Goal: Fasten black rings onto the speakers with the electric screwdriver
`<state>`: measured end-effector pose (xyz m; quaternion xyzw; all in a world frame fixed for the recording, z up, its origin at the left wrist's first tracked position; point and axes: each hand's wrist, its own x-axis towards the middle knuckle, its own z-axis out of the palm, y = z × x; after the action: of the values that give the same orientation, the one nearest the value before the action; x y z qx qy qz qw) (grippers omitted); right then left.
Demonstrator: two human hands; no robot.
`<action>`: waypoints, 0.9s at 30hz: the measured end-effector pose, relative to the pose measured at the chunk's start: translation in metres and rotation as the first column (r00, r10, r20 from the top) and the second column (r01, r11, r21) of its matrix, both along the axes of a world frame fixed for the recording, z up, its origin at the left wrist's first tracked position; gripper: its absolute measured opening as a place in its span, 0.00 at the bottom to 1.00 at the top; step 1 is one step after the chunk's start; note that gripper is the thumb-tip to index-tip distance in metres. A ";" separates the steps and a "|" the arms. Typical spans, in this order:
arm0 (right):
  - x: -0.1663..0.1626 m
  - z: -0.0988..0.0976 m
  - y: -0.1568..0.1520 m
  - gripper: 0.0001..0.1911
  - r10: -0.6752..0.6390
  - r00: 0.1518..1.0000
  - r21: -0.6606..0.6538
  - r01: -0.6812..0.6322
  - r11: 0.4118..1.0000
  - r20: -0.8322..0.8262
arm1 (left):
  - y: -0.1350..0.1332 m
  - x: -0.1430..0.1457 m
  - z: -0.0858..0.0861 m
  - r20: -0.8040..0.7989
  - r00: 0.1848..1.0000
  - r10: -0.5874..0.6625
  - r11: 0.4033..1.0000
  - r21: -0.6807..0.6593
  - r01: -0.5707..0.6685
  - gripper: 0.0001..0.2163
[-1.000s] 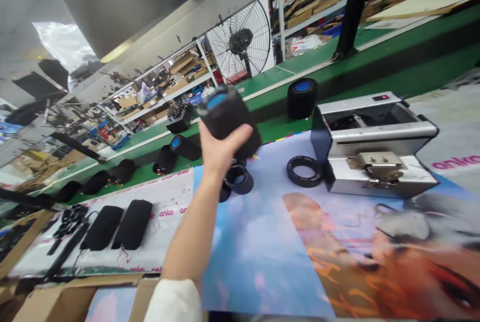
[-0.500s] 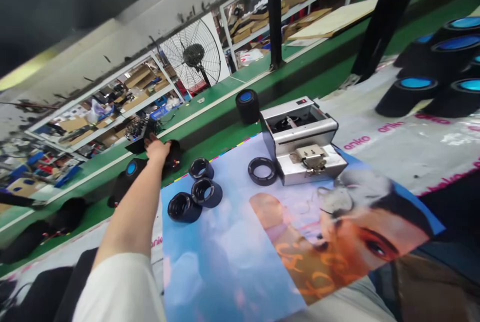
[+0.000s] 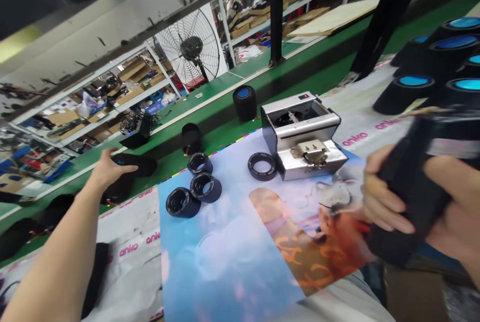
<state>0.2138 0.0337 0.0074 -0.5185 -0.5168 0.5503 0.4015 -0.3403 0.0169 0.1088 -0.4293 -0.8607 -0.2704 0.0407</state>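
Note:
My left hand (image 3: pixel 108 172) is stretched out at the left, thumb and fingers spread around the near end of a dark cylinder (image 3: pixel 142 164) on the green surface. Whether it touches the cylinder, I cannot tell. At the right edge, my right hand (image 3: pixel 390 207) is wrapped round a blurred black pistol-shaped tool (image 3: pixel 416 182) with a pale label. Between the hands, several black ring-shaped collars (image 3: pixel 206 189) rest on the printed sheet (image 3: pixel 225 262). A flatter black ring (image 3: pixel 262 166) lies beside a silver metal machine (image 3: pixel 303 134).
A black cylinder with a blue top (image 3: pixel 245 103) stands behind the sheet, and another black cylinder (image 3: pixel 191 138) is left of it. Several blue-topped cylinders (image 3: pixel 405 94) crowd the far right. A dark post (image 3: pixel 276 17) rises at the back, before a fan (image 3: pixel 191 48) and shelves.
My left hand has moved left and down, away from a black cylinder that now stands by the collars. My right hand has come into view at the right, holding the black tool.

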 end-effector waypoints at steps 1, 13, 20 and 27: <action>-0.009 0.007 0.005 0.31 0.037 0.994 -0.092 -0.046 0.995 -0.099 | -0.005 0.005 0.009 -0.022 0.999 0.037 0.999 0.003 -0.037 0.37; -0.145 -0.002 0.036 0.39 0.222 0.608 0.057 -0.405 0.913 0.762 | -0.114 0.126 0.038 -0.428 0.825 -0.368 0.835 0.238 0.496 0.39; -0.166 -0.025 0.052 0.35 0.116 0.451 0.038 -0.319 0.947 0.885 | -0.118 0.219 -0.056 0.002 0.601 -0.799 0.601 0.021 0.799 0.38; -0.162 -0.038 0.047 0.26 0.087 0.425 0.052 -0.305 0.951 0.901 | -0.102 0.253 -0.142 0.374 0.550 -0.746 0.661 0.514 0.547 0.54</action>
<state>0.0516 0.0808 -0.0304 -0.6199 -0.7611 0.1824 0.0555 -0.0874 -0.0852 -0.0329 -0.6074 -0.5481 -0.5212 -0.2429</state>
